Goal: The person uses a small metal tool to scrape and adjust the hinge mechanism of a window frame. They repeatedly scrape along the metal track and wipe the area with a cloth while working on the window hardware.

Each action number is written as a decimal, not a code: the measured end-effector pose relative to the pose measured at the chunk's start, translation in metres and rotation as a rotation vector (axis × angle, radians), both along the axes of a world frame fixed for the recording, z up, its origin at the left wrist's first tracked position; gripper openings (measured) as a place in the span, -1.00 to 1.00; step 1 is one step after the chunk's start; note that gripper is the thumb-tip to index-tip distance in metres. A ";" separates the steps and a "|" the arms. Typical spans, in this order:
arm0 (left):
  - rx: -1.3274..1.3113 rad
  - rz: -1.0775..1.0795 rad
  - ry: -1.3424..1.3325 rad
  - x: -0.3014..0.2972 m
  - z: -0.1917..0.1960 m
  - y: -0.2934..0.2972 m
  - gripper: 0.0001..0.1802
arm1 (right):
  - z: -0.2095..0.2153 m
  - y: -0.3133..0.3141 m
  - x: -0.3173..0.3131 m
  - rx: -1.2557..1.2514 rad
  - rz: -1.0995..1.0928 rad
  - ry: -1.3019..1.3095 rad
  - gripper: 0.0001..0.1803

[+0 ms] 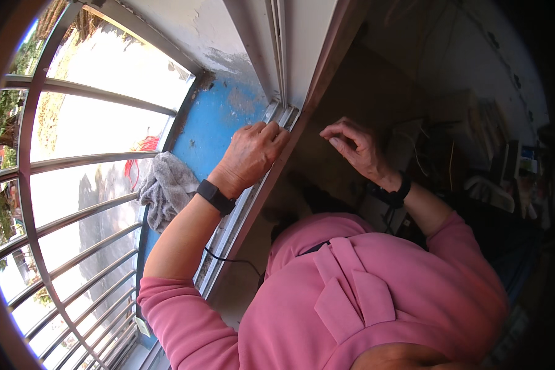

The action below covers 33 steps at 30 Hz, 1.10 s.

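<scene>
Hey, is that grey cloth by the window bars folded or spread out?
Neither: the grey cloth is bunched up, with loose, uneven creases and no neat flat layers visible.

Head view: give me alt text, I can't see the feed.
A person's left hand, curled with knuckles up, is over a metal window track; what it may grip is hidden. The right hand, half-curled in the air, holds nothing visible. A grey cloth lies on a blue ledge beside metal bars.
</scene>
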<state>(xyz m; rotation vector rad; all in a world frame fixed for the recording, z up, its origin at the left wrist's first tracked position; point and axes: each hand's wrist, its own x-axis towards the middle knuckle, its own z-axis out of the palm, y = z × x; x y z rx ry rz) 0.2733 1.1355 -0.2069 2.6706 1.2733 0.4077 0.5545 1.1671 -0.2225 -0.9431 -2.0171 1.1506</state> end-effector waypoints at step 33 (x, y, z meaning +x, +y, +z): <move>-0.286 0.181 0.214 -0.087 0.047 -0.223 -0.61 | -0.036 -0.008 -0.080 0.249 0.148 -0.010 -0.55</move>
